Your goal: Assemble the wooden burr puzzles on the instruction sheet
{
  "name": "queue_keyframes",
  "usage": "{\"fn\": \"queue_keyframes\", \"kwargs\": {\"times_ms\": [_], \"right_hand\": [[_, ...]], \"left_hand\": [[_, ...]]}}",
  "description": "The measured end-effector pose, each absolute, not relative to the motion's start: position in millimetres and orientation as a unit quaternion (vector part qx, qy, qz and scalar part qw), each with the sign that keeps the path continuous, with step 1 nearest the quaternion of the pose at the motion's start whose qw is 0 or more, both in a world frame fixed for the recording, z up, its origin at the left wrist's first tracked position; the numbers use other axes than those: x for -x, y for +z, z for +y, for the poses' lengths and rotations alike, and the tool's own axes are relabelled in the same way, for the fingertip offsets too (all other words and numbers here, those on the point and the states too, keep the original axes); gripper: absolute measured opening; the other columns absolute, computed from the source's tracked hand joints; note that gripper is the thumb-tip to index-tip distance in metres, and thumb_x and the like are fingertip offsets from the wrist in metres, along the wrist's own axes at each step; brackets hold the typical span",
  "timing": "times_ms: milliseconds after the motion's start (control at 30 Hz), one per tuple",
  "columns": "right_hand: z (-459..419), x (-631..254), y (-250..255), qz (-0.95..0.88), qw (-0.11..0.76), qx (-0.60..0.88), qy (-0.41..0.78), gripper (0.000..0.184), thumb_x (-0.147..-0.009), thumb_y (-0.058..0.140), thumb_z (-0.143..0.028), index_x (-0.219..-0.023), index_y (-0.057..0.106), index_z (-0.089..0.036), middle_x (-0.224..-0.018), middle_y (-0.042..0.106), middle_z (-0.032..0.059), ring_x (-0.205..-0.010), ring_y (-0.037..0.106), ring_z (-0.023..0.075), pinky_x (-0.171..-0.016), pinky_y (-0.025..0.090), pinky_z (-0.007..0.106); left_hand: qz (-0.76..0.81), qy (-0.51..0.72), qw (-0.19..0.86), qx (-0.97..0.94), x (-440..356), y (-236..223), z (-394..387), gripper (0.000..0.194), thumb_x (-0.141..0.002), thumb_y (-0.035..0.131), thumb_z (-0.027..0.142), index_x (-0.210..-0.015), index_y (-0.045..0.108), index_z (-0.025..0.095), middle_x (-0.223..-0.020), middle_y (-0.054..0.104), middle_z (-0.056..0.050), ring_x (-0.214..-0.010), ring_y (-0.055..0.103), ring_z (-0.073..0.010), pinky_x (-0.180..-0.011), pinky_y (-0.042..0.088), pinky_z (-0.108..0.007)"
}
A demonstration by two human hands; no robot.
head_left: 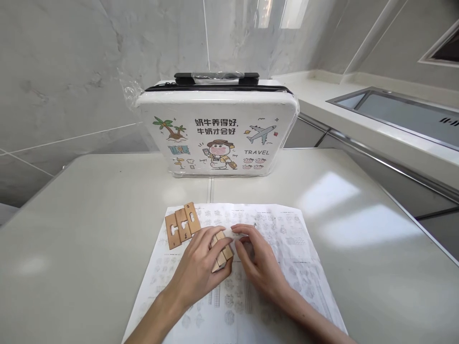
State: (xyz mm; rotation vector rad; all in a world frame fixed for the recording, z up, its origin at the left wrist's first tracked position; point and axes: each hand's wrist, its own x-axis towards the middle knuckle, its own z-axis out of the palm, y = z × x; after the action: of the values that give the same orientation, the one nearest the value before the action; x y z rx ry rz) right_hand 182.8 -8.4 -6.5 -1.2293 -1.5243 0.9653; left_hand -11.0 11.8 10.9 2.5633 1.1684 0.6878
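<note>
A printed instruction sheet (283,239) lies flat on a pale table (89,224). Three notched wooden puzzle pieces (182,224) lie side by side at the sheet's top left corner. My left hand (199,267) is curled over several more wooden pieces (224,251) bunched together on the sheet and grips them. My right hand (256,258) touches the same bundle from the right, its fingers bent and pinching at the top of it.
A small white suitcase (217,129) with cartoon travel pictures, wrapped in clear plastic, stands upright at the table's far side against a marble wall. To the right run a white counter and a steel sink (401,114).
</note>
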Motion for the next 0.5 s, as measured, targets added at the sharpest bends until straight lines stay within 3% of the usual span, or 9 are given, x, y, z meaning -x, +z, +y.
{"fn": "queue_keyframes", "kwargs": {"times_ms": [267,400,500], "right_hand": [[-9,-185,-9,-0.639,0.442,0.509,0.37,0.024,-0.107,0.048,-0.016,-0.126,0.058,-0.026,-0.122,0.067,0.0088,-0.094,0.067,0.0212,-0.081,0.058,0.037],[-9,-185,-11,-0.647,0.437,0.508,0.362,0.024,-0.106,0.048,-0.014,-0.125,0.057,-0.026,-0.121,0.066,0.0088,-0.096,0.067,0.022,-0.082,0.058,0.037],[-10,-185,-12,-0.65,0.431,0.509,0.364,0.025,-0.106,0.047,-0.013,-0.125,0.057,-0.026,-0.121,0.066,0.0083,-0.096,0.067,0.0221,-0.082,0.057,0.037]], "left_hand": [[0.337,0.186,0.075,-0.92,44,22,26,0.025,-0.101,0.071,0.03,-0.125,0.069,0.026,-0.134,0.071,-0.011,-0.132,0.059,-0.034,-0.105,0.054,-0.05],[0.323,0.176,0.081,-0.926,74,27,25,0.027,-0.098,0.069,0.024,-0.125,0.07,0.027,-0.136,0.072,-0.009,-0.137,0.057,-0.0332,-0.111,0.051,-0.048],[0.344,0.209,0.115,-0.908,100,28,29,0.038,-0.095,0.073,0.035,-0.132,0.068,0.029,-0.143,0.068,-0.01,-0.141,0.054,-0.0345,-0.113,0.05,-0.05]]}}
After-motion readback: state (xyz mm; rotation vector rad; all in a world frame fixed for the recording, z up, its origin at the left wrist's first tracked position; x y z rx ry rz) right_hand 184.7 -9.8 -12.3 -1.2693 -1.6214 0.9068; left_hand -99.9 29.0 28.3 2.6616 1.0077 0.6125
